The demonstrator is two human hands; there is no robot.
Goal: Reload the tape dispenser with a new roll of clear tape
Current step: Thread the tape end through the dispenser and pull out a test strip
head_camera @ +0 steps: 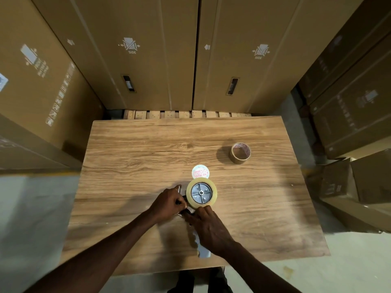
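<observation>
Your left hand [169, 203] pinches dispenser [186, 210] front; right hand [208, 226] grips its handle. Clear roll [201, 193] seated on hub (near bench [148, 157] front edge). Empty core [240, 152] toward right edge.

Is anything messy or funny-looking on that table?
Mostly tidy. Odd bits: an empty cardboard core sits alone far right, and a round label disc lies loose beside the new tape roll.

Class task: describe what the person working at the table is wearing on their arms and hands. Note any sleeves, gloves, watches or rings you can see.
Both forearms are bare up to the bottom edge of the picture, so no sleeves show. The left hand and right hand wear no gloves. No watch, bracelet or ring is visible, though the picture is too soft to rule out a thin ring.
</observation>
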